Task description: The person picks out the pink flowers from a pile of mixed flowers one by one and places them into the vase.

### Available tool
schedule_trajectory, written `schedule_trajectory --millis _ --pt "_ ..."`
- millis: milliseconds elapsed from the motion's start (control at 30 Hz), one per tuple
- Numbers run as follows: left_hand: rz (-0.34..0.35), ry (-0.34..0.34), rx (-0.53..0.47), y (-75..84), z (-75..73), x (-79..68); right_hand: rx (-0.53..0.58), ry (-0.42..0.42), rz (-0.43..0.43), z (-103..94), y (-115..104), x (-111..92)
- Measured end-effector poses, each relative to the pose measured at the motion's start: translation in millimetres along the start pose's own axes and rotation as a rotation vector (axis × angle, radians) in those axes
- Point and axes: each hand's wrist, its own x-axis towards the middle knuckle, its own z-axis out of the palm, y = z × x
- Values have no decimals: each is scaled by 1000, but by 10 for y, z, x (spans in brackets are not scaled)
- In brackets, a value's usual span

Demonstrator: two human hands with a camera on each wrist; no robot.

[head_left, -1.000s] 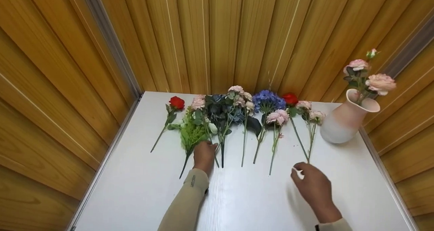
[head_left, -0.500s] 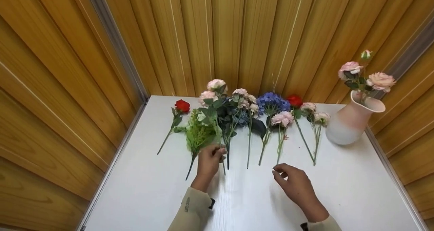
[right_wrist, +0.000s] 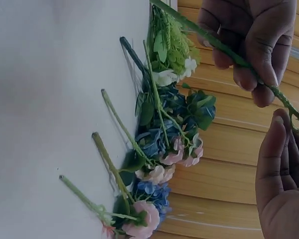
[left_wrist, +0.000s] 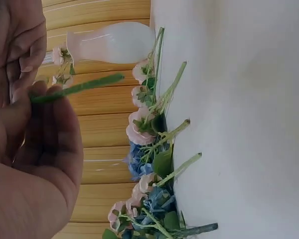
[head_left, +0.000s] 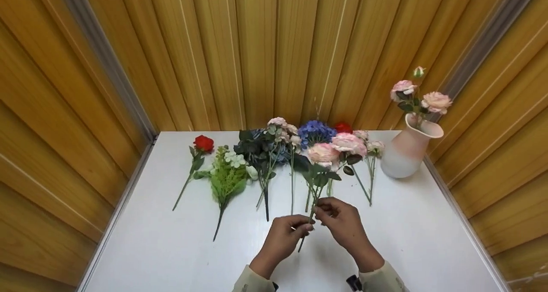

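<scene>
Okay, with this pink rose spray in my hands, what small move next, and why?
I'd probably let your left hand release the pink rose spray to your right hand: the left pinches the stem low, the right's fingertips meet it higher, and the vase, already holding similar pink blooms, stands toward your right.

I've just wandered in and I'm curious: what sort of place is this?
Perhaps a flower-arranging booth: wood-look panels stand on three sides of a white table, where flowers lie near a vase.
</scene>
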Motion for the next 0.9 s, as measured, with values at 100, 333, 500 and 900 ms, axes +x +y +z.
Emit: schedule_trajectory --millis 100,333,500,900 --pt "-19 12 68 -12 -44 25 -11 78 4 -221 -19 136" --pt "-74 193 180 -176 -312 6 -364 438 -92 -1483 -370 758" --pt "-123 332 210 -313 -551 -21 -418 715 -106 -2340 -705 1105" --pt "-201 447 237 -491 -813 -126 -444 647 -24 -2538 -423 1654"
